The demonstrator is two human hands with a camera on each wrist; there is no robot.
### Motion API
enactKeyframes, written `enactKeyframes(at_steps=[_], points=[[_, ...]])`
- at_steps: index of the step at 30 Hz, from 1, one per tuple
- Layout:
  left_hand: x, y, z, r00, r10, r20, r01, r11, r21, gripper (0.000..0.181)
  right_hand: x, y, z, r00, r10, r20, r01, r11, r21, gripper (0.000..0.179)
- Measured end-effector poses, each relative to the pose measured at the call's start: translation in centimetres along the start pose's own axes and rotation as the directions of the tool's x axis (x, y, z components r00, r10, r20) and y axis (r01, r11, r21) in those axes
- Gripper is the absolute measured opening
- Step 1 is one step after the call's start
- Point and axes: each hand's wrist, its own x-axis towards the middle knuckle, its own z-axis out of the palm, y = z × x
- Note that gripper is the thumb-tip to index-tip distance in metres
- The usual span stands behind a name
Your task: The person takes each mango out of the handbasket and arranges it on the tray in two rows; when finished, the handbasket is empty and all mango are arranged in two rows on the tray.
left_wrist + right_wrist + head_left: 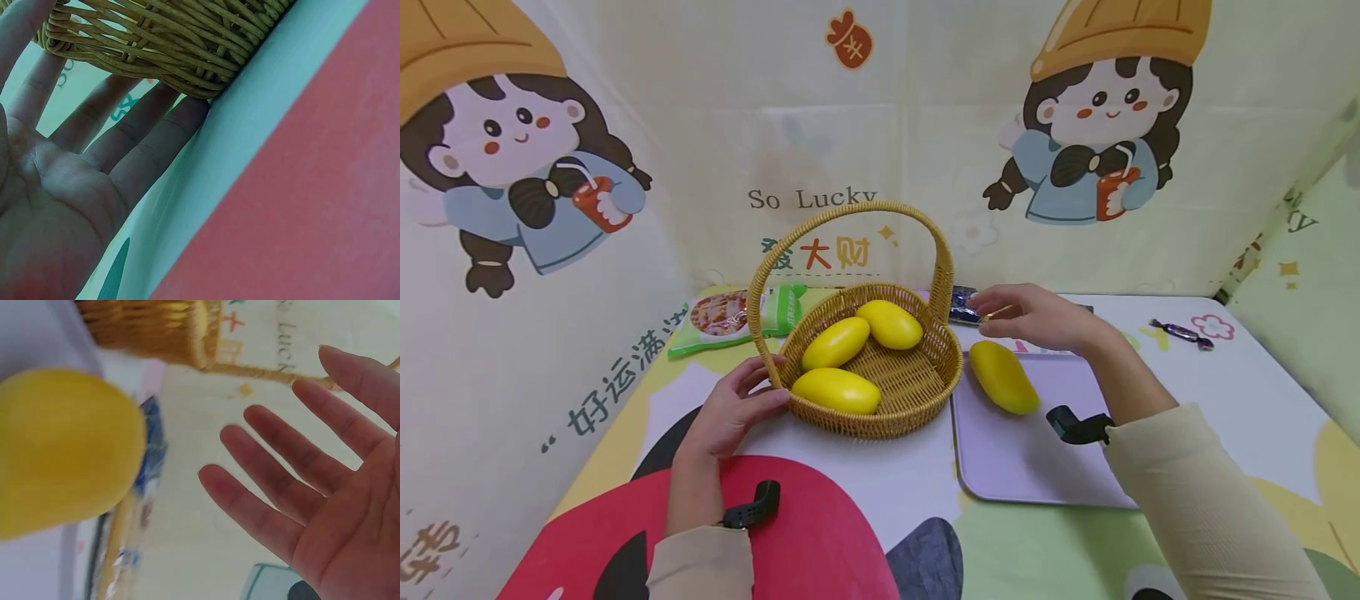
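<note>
Head view, loose mango: one yellow mango (1003, 377) lies on the upper left part of the lilac tray (1022, 475), right of frame centre, with no hand touching it
Mango handling: it looks firm, smooth and fairly light, likely to slip or roll on its rounded side; best held across its middle, thumb opposite fingers, without hard squeezing
Right hand: the hand (1033, 317) hangs above the mango, fingers loosely spread and palm bare in the right wrist view, holding nothing
Basket: the wicker basket (865, 426) stands at the frame's centre with three yellow fruits (837, 392) inside; probably light and springy, best steadied at rim or handle foot
Left hand: the left hand (737, 404) lightly holds the basket's left side, thumb and fingers about the handle foot, fingers nearly straight
Farther out: a green bag (722, 317) left behind the basket, a dark blue packet (962, 305) near the right fingertips, a wrapped candy (1182, 334) at right
</note>
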Motion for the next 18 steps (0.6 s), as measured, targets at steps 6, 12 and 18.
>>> enactKeyframes(at_steps=[6,12,18], points=[[-0.1,0.0,0.0,1.000,0.002,0.001,-0.002,1.000,-0.005,0.061,0.5,-2.7,-0.2,0.997,-0.075,0.015,0.075,0.997,0.010,0.044],[-0.1,0.0,0.1,1.000,-0.001,-0.001,0.001,1.000,-0.001,0.061,1.8,-5.4,0.2,0.994,-0.095,0.059,0.097,0.995,-0.018,0.044],[-0.2,0.1,0.0,1.000,0.005,0.007,-0.005,1.000,0.000,0.063,3.3,-8.0,1.1,0.987,-0.094,0.132,0.102,0.993,-0.058,0.044]])
